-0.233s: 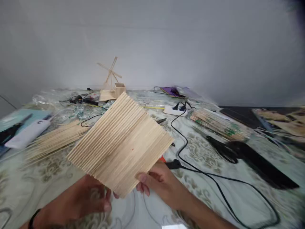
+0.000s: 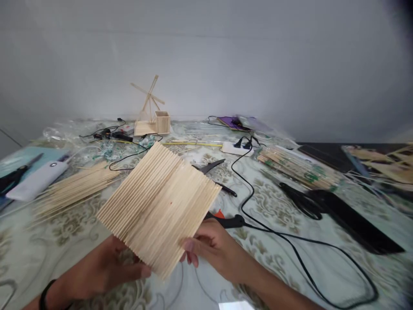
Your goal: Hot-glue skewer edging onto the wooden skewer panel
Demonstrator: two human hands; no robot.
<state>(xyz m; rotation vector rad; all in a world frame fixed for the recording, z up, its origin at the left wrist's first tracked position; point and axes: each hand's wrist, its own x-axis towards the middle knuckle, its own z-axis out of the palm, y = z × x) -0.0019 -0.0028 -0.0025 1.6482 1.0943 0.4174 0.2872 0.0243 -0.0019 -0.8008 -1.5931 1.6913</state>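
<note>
A square panel of thin wooden sticks (image 2: pixel 161 206), laid side by side, is held tilted above the table. One half shows ridged sticks and the other half looks smoother, with a small red dot. My right hand (image 2: pixel 214 249) pinches its lower right edge, thumb on the front face and fingers behind. At the lower left edge is my left hand (image 2: pixel 109 267), its thumb along the edge and its fingers partly hidden behind the panel. Behind the panel lie dark pliers (image 2: pixel 211 165) and a black glue gun (image 2: pixel 230 221) with an orange part, both partly covered.
A stick windmill model (image 2: pixel 150 97) with a small box stands at the back. Loose sticks (image 2: pixel 77 185) lie left, bagged sticks (image 2: pixel 297 165) right. Black scissors (image 2: pixel 303 202), a black cable (image 2: pixel 290 245), a white power strip (image 2: pixel 237 149) and a white device (image 2: pixel 38 181) are spread around.
The panel has come down and slightly left, uncovering more of the pliers and glue gun. My left hand's thumb now sits closer along the panel's lower edge.
</note>
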